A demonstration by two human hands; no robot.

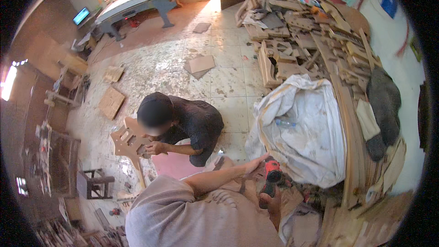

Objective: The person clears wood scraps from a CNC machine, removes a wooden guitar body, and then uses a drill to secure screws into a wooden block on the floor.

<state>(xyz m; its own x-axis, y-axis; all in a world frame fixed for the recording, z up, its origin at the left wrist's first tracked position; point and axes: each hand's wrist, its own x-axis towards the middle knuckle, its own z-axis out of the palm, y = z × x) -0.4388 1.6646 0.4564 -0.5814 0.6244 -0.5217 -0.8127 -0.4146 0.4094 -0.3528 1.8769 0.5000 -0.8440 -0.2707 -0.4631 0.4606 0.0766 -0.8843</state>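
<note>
A red and black cordless drill (273,170) is upright in front of me, right of the middle. My right hand (273,200) is closed around its lower black grip. My left hand (257,163) reaches across from the left to beside the drill's upper end. Its fingers look drawn together, but what they hold, if anything, is too small to make out. I cannot tell whether they touch the drill. Brown pieces lie below the drill, partly hidden by my arm and beige shirt.
Across from me a crouching person in dark clothes handles a wooden guitar body (124,148) with a neck. A large white sack (315,132) stands at the right, beside piled wood offcuts (292,59). A small dark stool (93,183) is at the left. Boards (111,102) lie on the tiles.
</note>
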